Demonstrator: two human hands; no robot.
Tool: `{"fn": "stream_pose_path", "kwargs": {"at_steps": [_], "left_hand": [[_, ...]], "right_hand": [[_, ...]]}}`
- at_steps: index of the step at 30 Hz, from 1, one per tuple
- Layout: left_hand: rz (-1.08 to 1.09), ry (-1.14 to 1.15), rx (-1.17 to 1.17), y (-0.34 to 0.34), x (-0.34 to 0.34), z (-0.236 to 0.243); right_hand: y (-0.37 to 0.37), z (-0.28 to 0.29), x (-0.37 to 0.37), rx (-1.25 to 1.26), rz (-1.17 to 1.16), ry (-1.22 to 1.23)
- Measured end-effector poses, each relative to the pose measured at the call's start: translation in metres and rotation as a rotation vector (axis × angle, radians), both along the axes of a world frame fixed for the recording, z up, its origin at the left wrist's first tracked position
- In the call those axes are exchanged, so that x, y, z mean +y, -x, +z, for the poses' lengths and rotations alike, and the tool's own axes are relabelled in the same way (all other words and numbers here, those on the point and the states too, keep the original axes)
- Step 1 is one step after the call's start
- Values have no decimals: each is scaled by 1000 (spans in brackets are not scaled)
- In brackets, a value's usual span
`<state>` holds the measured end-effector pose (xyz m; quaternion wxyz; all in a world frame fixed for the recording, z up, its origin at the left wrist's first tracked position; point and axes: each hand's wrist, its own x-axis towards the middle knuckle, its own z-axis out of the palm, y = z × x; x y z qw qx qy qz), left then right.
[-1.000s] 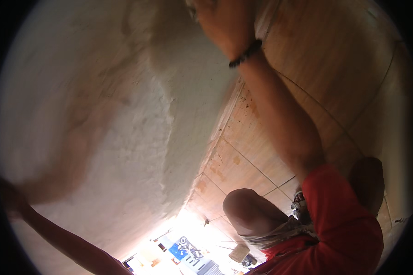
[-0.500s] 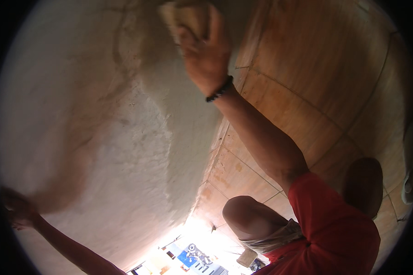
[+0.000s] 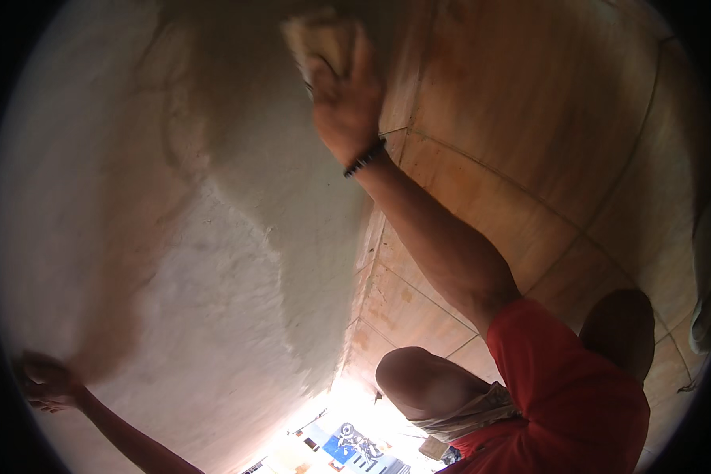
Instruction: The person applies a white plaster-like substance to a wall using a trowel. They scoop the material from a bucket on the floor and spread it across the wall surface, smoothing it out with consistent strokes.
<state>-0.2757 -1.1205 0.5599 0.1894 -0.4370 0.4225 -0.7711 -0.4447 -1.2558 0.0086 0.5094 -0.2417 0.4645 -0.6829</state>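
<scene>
My right hand (image 3: 349,110), with a dark beaded bracelet (image 3: 365,157) at the wrist, is wrapped round a tan sponge-like block (image 3: 324,41). The block lies against the wall (image 3: 213,268), over a smooth grey patch (image 3: 312,261) that looks damp or freshly coated. Blur and dim light hide the block's exact kind. Far to the left, my left hand (image 3: 49,383) rests on or close to the paler wall surface, fingers spread and holding nothing. That hand lies partly in shadow at the rim of the view.
Large orange-brown tiles (image 3: 529,103) cover the floor on the right, meeting the wall along a narrow tiled edge. My bent knee (image 3: 426,379) is close to that edge. At the bottom, in bright light, are a blue printed sheet (image 3: 338,450) and a small brown block (image 3: 432,448).
The view has shifted a little. My right hand still grips the block, which sits slightly lower in the picture. My left hand appears slightly lower and farther right, still against the wall area.
</scene>
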Motion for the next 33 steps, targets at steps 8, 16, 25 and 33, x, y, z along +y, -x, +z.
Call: {"fn": "stream_pose_path", "kwargs": {"at_steps": [8, 16, 25, 33], "left_hand": [[-192, -128, 56, 30, -16, -30], [-75, -16, 77, 24, -16, -23], [-47, -45, 122, 39, -19, -40], [-105, -48, 72, 33, -15, -28]], "right_hand": [[-29, 57, 118, 165, 178, 447], [-7, -56, 22, 120, -77, -74], [0, 61, 37, 152, 81, 367], [-16, -20, 60, 58, 80, 3]]}}
